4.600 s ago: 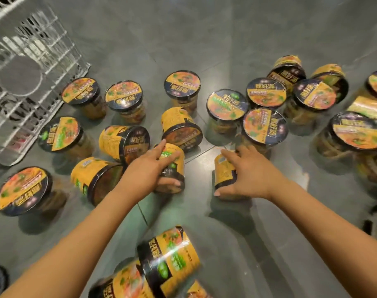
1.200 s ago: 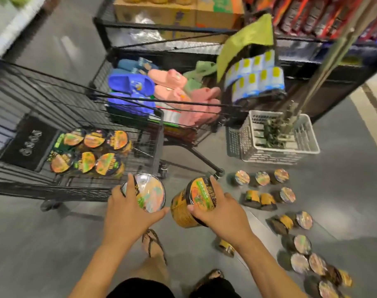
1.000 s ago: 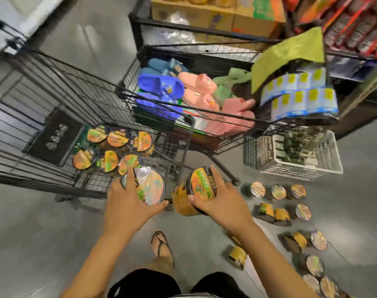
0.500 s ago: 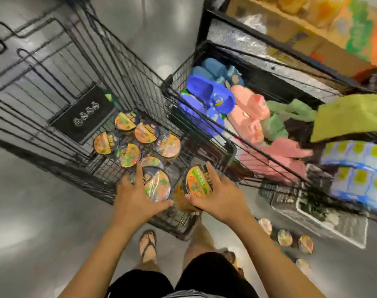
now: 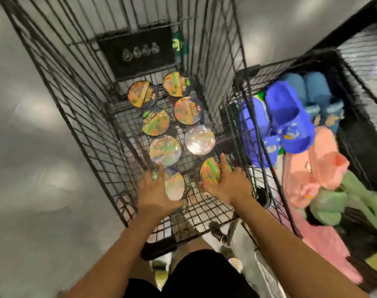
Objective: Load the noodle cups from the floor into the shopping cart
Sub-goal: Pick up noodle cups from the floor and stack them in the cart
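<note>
Both hands are low inside the cart (image 5: pixel 75 108), apart from each other. The left hand (image 5: pixel 157 191) grips the left cup (image 5: pixel 175 187) from its near side. The right hand (image 5: pixel 229 182) grips the right cup (image 5: pixel 209 173), with fingers over its right rim. Blur makes it hard to tell whether either cup touches the mesh floor. Six more cups (image 5: pixel 165 150) stand lid-up farther in, in two rows. Just right of the cart, a bin (image 5: pixel 245 72) holds blue slippers (image 5: pixel 290 117) and pink slippers (image 5: pixel 312 168).
</note>
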### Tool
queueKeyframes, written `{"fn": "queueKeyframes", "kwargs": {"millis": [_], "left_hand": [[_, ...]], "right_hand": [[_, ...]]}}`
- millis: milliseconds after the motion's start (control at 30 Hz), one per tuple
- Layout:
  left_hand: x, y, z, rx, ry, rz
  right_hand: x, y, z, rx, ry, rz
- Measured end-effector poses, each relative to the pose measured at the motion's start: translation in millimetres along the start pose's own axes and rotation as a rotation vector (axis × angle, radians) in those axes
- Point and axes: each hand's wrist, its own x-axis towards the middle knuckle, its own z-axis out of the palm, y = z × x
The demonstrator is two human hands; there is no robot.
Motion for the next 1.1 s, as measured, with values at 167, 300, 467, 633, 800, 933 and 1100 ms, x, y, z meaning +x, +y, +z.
{"fn": "queueKeyframes", "kwargs": {"millis": [167, 300, 467, 633, 800, 933, 1100], "left_hand": [[26.5, -5.9, 58.5, -0.083, 0.069, 0.003], [36.3, 0.3, 68.1, -0.097, -0.025, -0.040], [50.3, 4.4, 85.9, -0.093, 0.080, -0.030], [61.7, 10.0, 95.3, -0.109, 0.055, -0.082], [56.1, 12.7, 83.3, -0.026, 0.029, -0.101], [46.1, 18.5, 53.3, 0.045, -0.034, -0.100], [20.8, 27.5, 8.3, 0.233, -0.054, 0.007]], "right_hand": [[48.9, -3.7, 29.5, -0.156, -0.021, -0.013], [68.8, -2.8, 50.0, -0.166, -0.020, 0.007], [81.6, -0.5, 64.4, -0.129, 0.097, 0.001], [84.0, 2.7, 68.8, -0.076, 0.125, -0.021], [81.2, 0.0, 55.2, -0.036, -0.024, 0.027], [65.5, -0.5, 33.6, 0.062, -0.099, 0.099], [17.8, -6.5, 14.1, 0.134, -0.044, 0.131]]}}
